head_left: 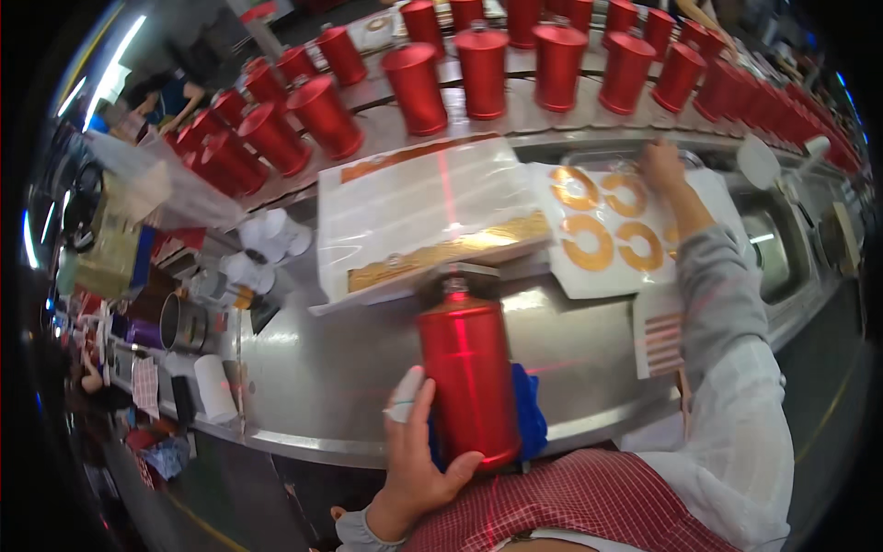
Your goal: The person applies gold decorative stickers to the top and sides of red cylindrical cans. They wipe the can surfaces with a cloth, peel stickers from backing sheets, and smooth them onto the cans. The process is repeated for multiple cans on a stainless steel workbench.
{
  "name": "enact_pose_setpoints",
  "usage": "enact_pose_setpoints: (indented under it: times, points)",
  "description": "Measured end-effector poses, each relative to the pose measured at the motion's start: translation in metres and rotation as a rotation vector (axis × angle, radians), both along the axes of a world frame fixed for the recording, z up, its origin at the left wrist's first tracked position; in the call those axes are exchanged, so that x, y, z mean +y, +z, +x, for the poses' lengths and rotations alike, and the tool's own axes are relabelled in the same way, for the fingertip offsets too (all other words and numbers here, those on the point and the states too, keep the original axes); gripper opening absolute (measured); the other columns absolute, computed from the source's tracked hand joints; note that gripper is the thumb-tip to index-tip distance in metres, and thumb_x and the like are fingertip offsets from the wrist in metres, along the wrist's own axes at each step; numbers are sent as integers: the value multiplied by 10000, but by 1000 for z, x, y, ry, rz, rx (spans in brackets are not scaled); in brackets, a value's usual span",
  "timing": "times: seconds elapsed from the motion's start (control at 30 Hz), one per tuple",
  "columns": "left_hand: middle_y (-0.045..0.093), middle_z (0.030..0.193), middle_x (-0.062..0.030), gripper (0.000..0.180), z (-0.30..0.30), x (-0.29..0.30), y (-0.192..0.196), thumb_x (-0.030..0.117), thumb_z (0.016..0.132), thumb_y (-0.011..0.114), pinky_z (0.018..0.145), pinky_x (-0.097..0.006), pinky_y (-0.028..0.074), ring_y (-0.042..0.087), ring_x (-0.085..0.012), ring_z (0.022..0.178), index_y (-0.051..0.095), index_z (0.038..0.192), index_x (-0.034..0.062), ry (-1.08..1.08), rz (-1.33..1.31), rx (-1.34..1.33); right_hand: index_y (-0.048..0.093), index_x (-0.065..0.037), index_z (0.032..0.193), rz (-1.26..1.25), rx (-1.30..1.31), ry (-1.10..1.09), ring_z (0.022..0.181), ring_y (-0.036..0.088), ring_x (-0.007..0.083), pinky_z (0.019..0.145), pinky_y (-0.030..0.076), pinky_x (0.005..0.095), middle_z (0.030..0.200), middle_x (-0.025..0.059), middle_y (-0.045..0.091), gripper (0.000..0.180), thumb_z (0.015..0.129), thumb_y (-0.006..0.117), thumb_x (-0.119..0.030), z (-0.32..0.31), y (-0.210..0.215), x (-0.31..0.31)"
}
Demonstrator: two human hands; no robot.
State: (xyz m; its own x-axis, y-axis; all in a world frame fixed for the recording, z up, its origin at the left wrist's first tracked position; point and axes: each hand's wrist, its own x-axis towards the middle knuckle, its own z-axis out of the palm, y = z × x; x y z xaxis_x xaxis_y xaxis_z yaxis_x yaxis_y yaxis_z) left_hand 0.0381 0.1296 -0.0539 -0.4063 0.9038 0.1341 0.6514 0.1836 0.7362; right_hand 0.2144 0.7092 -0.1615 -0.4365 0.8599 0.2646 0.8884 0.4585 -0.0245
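Note:
A glossy red bottle (467,382) with a narrow clear neck lies tilted in front of me, its base toward my body. My left hand (418,460) is closed around its lower left side, the thumb near the base and a white wrap on one finger. A blue cloth (526,412) shows under the bottle's right side. Stretched far to the right, my right hand (664,166) has its fingers bent together at the far edge of a white sheet (589,281) bearing several gold C-shaped stickers (587,243). Its fingertips are partly hidden, and what they pinch cannot be made out.
A white film-covered stack (414,216) with gold sheets lies behind the bottle. Many red bottles (483,74) line the conveyor beyond. A metal basin (773,244) is at right. A steel pot (182,322) and a white roll (215,388) stand at left on the steel counter (313,386).

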Motion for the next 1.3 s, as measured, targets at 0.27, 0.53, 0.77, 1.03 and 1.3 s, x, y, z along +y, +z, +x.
enact_pose_setpoints:
  times: [0.27, 0.53, 0.77, 1.03, 1.3]
  points:
    - [278, 1458, -372, 1266, -16, -11, -47, 508, 722, 794, 1007, -473, 423, 482, -471, 1241, -16, 1470, -114, -313, 51, -64, 585, -19, 840, 90, 315, 604, 1101, 512, 331, 931, 425, 402, 1143, 132, 551, 145, 807, 703, -97, -23, 121, -125]
    - [308, 1435, -374, 1116, -18, -2, -67, 380, 762, 779, 971, -464, 456, 483, -478, 1233, 72, 1484, -93, -269, 215, -74, 581, -35, 828, -235, 535, 981, 1073, 550, 297, 912, 425, 376, 1144, 139, 574, 99, 803, 677, -44, -45, 219, -306]
    - [165, 1537, -282, 932, -29, 17, -48, 280, 871, 690, 1141, -407, 251, 259, -349, 1423, 85, 1504, -41, -199, 438, -789, 580, -26, 832, -503, 611, 1005, 1072, 539, 303, 886, 450, 371, 1137, 139, 557, 136, 799, 701, -80, -81, 169, -356]
    - [273, 1477, -233, 882, -21, 63, -40, 287, 934, 633, 1083, -359, 354, 392, -260, 1321, 32, 1487, -47, -28, 413, -886, 562, -52, 841, -611, 742, 876, 1084, 538, 230, 929, 418, 326, 1162, 104, 553, 146, 833, 697, -105, -99, 123, -359]
    - [262, 1476, -232, 955, -19, 59, -32, 295, 908, 662, 1090, -378, 342, 391, -271, 1321, -15, 1487, -49, -53, 375, -883, 524, -45, 895, -738, 948, 785, 1041, 551, 253, 913, 435, 333, 1093, 133, 562, 216, 843, 708, -145, -99, 108, -363]
